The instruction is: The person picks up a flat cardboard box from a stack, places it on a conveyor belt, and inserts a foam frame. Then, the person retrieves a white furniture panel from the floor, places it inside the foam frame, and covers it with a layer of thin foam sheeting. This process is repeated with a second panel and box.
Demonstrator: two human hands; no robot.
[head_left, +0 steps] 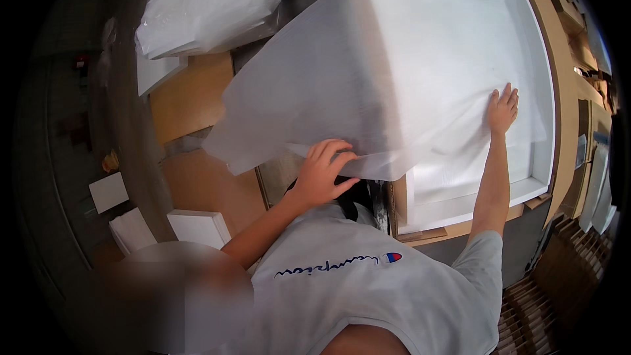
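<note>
A large, thin, translucent white foam sheet (pixel 368 79) is spread over a wide cardboard box (pixel 564 112) lined with white foam (pixel 460 187). My left hand (pixel 322 174) pinches the sheet's near edge, which hangs past the box's left side. My right hand (pixel 503 110) lies flat on the sheet over the box's right part, fingers apart and pressing down. The sheet's left part floats lifted and slightly curled above the floor.
A plastic-wrapped bundle of white sheets (pixel 210 3) lies at the top left. Brown cardboard panels (pixel 190 95) and white foam blocks (pixel 197 227) sit on the floor to the left. Stacked cardboard pieces (pixel 545 289) stand at the lower right.
</note>
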